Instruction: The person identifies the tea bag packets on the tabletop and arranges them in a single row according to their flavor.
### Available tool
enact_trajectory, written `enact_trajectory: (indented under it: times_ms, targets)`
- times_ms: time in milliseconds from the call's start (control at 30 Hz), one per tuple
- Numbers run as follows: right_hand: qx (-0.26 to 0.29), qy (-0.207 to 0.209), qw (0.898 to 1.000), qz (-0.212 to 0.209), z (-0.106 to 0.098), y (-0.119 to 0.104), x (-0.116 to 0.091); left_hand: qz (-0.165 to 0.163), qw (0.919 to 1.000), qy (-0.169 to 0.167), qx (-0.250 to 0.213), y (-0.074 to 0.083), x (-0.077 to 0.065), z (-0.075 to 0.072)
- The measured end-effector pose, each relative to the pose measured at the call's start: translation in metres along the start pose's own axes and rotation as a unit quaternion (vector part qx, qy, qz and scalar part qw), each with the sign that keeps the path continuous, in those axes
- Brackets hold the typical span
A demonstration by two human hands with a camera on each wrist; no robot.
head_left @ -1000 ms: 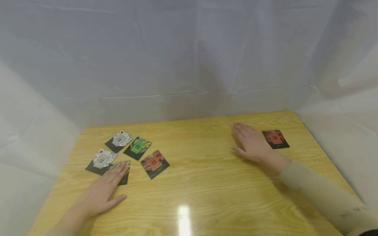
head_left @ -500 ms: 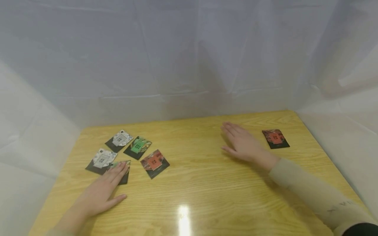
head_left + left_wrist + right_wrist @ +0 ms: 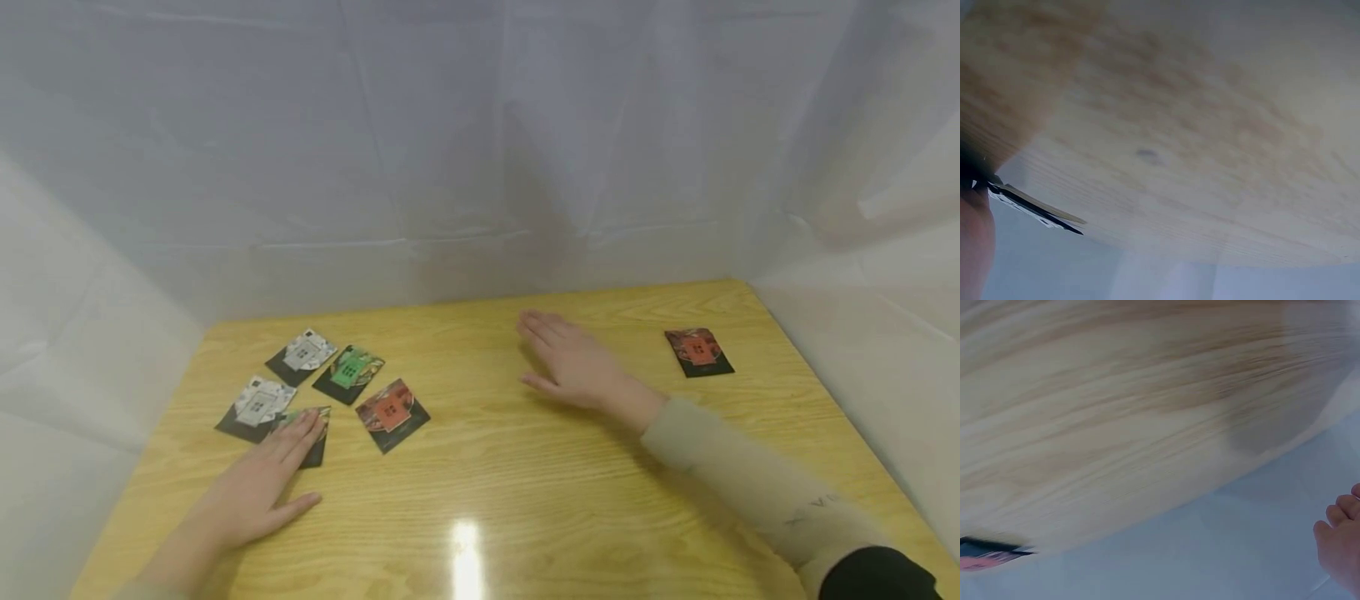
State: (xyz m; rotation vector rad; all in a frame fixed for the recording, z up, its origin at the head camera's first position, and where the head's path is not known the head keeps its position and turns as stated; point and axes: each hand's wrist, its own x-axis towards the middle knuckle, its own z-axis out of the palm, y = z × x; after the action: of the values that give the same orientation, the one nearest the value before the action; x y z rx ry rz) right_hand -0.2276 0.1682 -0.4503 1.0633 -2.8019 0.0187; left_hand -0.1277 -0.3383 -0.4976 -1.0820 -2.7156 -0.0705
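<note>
At the left of the table in the head view, my left hand (image 3: pixel 251 492) rests its straight fingers on a flat, square green-and-black packet (image 3: pixel 313 454), partly covering it. Around it lie two white-and-black packets (image 3: pixel 257 407), another green-and-black packet (image 3: pixel 348 372) and a red-and-black packet (image 3: pixel 392 412). My right hand (image 3: pixel 573 362) holds nothing, its fingers extended low over the table right of centre; whether it touches the wood cannot be told. A second red-and-black packet (image 3: pixel 699 352) lies to its right. The right wrist view shows those right fingertips (image 3: pixel 1338 519) bare.
The wooden table (image 3: pixel 480 467) has its far edge close to a pale hanging sheet (image 3: pixel 450 150). Similar sheets stand at both sides. A light reflection (image 3: pixel 467 558) shines near the front of the table.
My right hand has moved left across the table, away from the red packet at the right, which stays put. The left hand and the packets near it have not visibly moved.
</note>
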Motion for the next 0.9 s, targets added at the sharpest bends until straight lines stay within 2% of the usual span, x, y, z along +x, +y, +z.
enact_trajectory:
  times_ms: [167, 567, 900]
  targets:
    - [0.000, -0.010, 1.000, -0.017, 0.001, -0.014, 0.013, 0.002, 1.0000, 0.002, -0.001, -0.001, 0.000, 0.001]
    - [0.017, 0.009, 0.997, -0.069, 0.007, -0.047, 0.034, 0.000, 1.0000, -0.001, -0.003, 0.000, 0.001, 0.000]
    - [0.008, -0.009, 0.995, -0.095, 0.010, -0.078, 0.052, 0.002, 1.0000, -0.002, -0.008, 0.001, 0.001, 0.000]
